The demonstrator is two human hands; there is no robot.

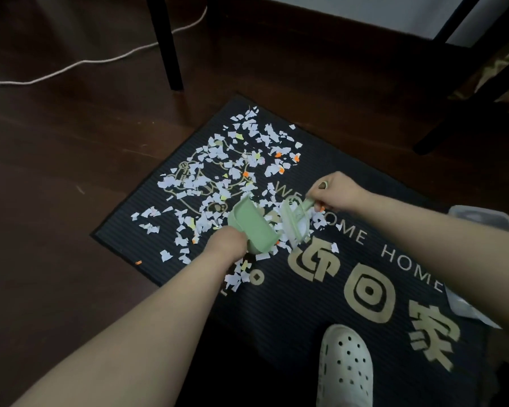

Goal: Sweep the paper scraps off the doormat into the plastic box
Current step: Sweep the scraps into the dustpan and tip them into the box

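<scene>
A dark doormat [329,289] with gold lettering lies on the wood floor. Several white, yellow and orange paper scraps [218,168] are scattered over its far left part. My left hand [225,240] grips a pale green dustpan [252,227], tilted on the mat among the scraps. My right hand [335,190] holds a small green hand brush [296,220], its head down on the mat just right of the dustpan. A clear plastic box [482,220] sits at the mat's right edge, partly hidden behind my right forearm.
A black furniture leg [168,42] stands beyond the mat, with a white cable [80,63] running across the floor. Another dark leg [441,130] slants at the right. My foot in a white perforated clog [346,368] rests on the mat's near edge.
</scene>
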